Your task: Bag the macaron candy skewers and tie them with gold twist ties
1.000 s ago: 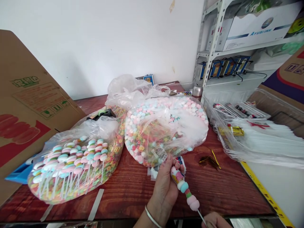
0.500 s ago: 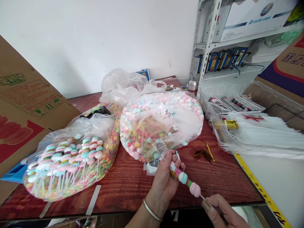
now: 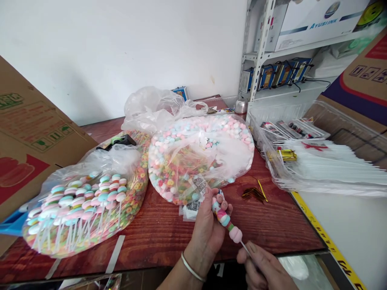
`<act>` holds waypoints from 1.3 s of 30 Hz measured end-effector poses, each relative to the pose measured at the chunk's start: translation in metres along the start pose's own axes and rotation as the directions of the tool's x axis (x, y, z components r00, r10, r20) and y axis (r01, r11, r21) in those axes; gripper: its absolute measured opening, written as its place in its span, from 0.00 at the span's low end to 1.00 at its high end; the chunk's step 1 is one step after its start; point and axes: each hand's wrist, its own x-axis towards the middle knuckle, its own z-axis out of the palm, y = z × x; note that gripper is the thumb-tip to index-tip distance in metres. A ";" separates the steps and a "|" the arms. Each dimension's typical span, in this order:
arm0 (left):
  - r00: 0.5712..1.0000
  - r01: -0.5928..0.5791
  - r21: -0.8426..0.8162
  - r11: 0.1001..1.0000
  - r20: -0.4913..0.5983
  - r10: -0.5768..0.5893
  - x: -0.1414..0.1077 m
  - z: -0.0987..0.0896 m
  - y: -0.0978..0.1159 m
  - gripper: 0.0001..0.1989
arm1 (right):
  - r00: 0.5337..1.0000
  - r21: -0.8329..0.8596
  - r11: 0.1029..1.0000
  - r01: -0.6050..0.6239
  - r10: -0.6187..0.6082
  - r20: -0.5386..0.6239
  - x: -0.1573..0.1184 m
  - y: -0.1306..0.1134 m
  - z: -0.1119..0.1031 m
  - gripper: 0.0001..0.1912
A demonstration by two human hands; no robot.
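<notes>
My left hand [image 3: 207, 231], with a bangle at the wrist, is closed around the upper end of a marshmallow skewer [image 3: 235, 234]. Pink, blue and green pieces show on it, and part of a clear printed wrapper [image 3: 199, 184] sticks out above the thumb. The skewer's far end is hidden by my fingers. Lower right, my right hand [image 3: 263, 264] pinches the skewer's thin white stick [image 3: 245, 247]. More marshmallow skewers [image 3: 81, 201] lie in rows on a bag of coloured rings [image 3: 142, 177] at the left.
Behind my hands rests a big clear bag of marshmallows and rings [image 3: 223, 129]. Gold twist ties [image 3: 254, 194] lie right of it. A clear plastic bin [image 3: 281, 183] with white sticks stands at the right. Cardboard boxes [image 3: 45, 121] flank the table, and a metal shelf [image 3: 258, 56] stands behind.
My right hand has moved left and now grips the stick more fully, with more fingers curled under it. The skewer sits slightly more to the left as the whole view shifts.
</notes>
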 end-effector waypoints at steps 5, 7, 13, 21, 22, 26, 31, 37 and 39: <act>0.999 -0.032 0.055 0.998 -0.012 0.033 -0.002 0.004 -0.003 0.11 | 0.985 -0.080 0.984 0.157 -0.162 -0.058 0.004 0.007 -0.004 0.23; 0.997 -0.042 0.078 0.996 -0.054 0.046 -0.001 0.007 -0.003 0.12 | 0.845 -0.517 0.750 0.412 -0.527 -0.091 0.005 0.013 -0.009 0.15; 0.992 -0.040 0.126 0.991 -0.111 0.054 -0.002 0.008 -0.010 0.12 | 0.434 -0.899 -0.115 0.422 -0.845 0.312 0.019 0.010 -0.012 0.10; 0.994 0.084 0.065 0.994 -0.070 -0.080 -0.008 -0.002 -0.026 0.11 | 0.750 -0.802 0.463 0.377 -0.661 -0.029 0.021 -0.026 0.010 0.12; 0.996 0.065 0.071 0.995 -0.063 -0.060 -0.006 -0.003 -0.023 0.11 | 0.776 -0.792 0.478 0.379 -0.631 -0.010 0.019 -0.025 0.008 0.12; 1.000 -0.012 0.136 0.991 -0.006 0.013 -0.006 -0.008 -0.021 0.11 | 0.813 -0.790 0.467 0.398 -0.579 0.067 0.018 -0.014 0.002 0.15; 0.998 0.061 0.259 0.964 -0.045 -0.051 -0.019 -0.014 -0.038 0.17 | 0.804 -0.785 0.517 0.342 -0.593 -0.041 0.032 -0.012 0.009 0.20; 0.999 -0.032 0.439 0.898 0.007 0.032 -0.023 -0.024 -0.043 0.18 | 0.848 -0.645 0.681 0.346 -0.521 -0.096 0.038 -0.019 0.014 0.20; 0.999 -0.044 0.466 0.884 0.041 0.028 -0.023 -0.027 -0.040 0.17 | 0.843 -0.597 0.707 0.379 -0.530 -0.092 0.039 -0.021 0.013 0.19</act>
